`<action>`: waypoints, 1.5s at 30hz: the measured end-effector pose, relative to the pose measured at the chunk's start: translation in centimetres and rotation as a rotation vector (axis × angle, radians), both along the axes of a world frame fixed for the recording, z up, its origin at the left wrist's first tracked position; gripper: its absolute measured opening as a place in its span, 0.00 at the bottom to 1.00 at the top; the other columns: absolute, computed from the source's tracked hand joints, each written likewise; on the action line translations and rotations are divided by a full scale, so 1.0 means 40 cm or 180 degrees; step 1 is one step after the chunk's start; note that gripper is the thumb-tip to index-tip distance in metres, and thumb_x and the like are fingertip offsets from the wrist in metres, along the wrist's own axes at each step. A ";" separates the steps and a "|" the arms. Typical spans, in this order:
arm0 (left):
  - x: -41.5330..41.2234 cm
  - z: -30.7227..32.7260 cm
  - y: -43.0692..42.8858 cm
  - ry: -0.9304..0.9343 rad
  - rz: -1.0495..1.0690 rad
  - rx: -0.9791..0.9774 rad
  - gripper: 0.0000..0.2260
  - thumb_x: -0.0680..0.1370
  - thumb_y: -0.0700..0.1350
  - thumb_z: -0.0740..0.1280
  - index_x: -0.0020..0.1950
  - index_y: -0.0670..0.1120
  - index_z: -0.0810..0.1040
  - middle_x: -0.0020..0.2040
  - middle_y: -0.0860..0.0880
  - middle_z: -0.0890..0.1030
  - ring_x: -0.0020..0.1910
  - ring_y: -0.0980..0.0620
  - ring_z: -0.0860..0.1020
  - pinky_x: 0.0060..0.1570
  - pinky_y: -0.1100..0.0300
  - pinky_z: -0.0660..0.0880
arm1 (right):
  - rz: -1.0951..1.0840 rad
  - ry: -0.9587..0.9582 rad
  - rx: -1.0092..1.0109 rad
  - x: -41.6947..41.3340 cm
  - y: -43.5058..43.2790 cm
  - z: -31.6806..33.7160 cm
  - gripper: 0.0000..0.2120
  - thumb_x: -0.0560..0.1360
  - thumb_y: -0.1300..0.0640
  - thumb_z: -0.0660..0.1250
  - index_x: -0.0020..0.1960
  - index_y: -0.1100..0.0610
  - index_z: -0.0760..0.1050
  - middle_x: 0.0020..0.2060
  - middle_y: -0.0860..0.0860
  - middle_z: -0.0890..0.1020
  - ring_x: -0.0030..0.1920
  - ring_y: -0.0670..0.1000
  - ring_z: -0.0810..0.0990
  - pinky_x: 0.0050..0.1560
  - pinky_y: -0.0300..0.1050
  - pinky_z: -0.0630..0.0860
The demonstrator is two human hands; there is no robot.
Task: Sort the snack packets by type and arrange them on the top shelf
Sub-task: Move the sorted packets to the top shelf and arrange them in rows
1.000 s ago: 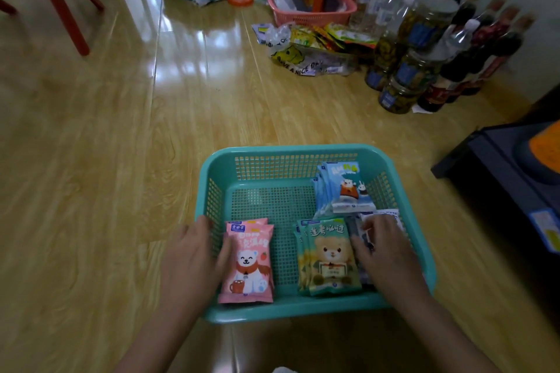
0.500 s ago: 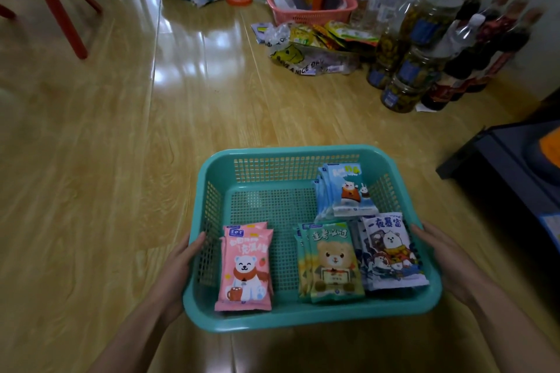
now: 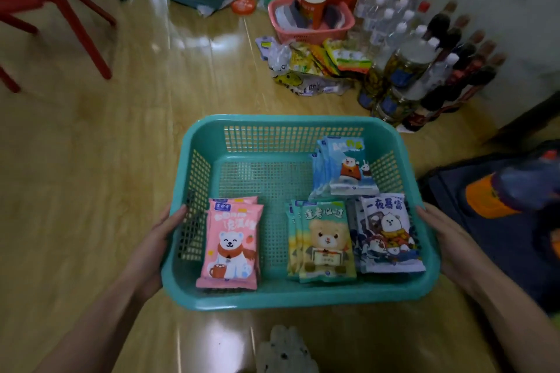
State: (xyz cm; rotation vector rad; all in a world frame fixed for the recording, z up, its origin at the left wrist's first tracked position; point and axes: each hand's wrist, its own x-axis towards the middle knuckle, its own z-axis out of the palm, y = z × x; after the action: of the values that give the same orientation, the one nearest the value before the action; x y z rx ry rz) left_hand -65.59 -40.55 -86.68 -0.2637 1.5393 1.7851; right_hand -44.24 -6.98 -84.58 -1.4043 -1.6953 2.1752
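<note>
i'm gripping the teal basket (image 3: 291, 124) with my left hand (image 3: 157, 248) and right hand (image 3: 445, 239) pressed flat against its side walls. the pink packets (image 3: 230, 242), green packets (image 3: 324, 242), dark blue packets (image 3: 388, 233) and light blue packets (image 3: 345, 166) are lying in separate stacks inside. if i'm tilting it while lifting, the loose stacks could be sliding together and mixing. the shelf isn't showing, and my fingertips under the rim are hiding.

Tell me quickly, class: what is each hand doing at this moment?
Left hand: closed on the left side of the green basket, holding it.
Right hand: closed on the basket's right side, holding it.
</note>
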 end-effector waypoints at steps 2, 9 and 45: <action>0.007 0.177 -0.016 -0.0011 -0.0023 -0.0090 0.11 0.80 0.43 0.57 0.50 0.49 0.79 0.42 0.47 0.85 0.35 0.51 0.84 0.34 0.58 0.81 | 0.0070 -0.0012 0.0029 0.007 -0.008 0.182 0.41 0.54 0.35 0.76 0.62 0.52 0.75 0.58 0.55 0.79 0.57 0.60 0.77 0.62 0.59 0.71; 0.032 0.835 -0.029 -0.0001 -0.0206 -0.0157 0.10 0.80 0.43 0.56 0.54 0.48 0.77 0.44 0.45 0.85 0.37 0.49 0.84 0.36 0.56 0.82 | -0.0039 0.0048 -0.0125 0.076 -0.021 0.803 0.19 0.76 0.50 0.63 0.65 0.56 0.71 0.49 0.52 0.79 0.45 0.50 0.77 0.33 0.35 0.77; 0.638 1.434 0.444 -0.0267 -0.5907 0.0303 0.12 0.78 0.44 0.58 0.56 0.41 0.76 0.41 0.43 0.85 0.34 0.49 0.83 0.33 0.57 0.81 | -0.6129 0.0201 0.0244 0.746 -1.155 1.418 0.10 0.76 0.59 0.62 0.55 0.59 0.76 0.35 0.53 0.86 0.32 0.51 0.84 0.31 0.39 0.80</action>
State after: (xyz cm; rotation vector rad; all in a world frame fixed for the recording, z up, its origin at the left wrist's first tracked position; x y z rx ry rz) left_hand -40.08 -22.77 -29.30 0.8760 0.8550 0.2943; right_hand -14.42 -53.17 -27.87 -1.5832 0.0865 0.8643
